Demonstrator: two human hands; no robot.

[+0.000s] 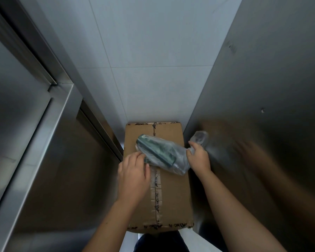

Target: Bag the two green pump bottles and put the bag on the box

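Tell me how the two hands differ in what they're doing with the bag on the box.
The right hand pinches the gathered neck of the clear bag; the left hand touches its opposite end, near the green bottles. The right hand sits at the box edge by the steel wall; the left hand rests over the taped seam. Both show their backs.

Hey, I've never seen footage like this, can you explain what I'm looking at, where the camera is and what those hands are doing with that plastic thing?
There is no machine here. The one picture comes from a camera worn on a person's head, looking down at their own bare arms. A taped cardboard box stands on the floor between metal panels. Across its top lies a clear plastic bag with green pump bottles inside. The right hand grips the bag's gathered end. The left hand touches the bag's other end with its fingers. I cannot clearly count the bottles through the plastic.
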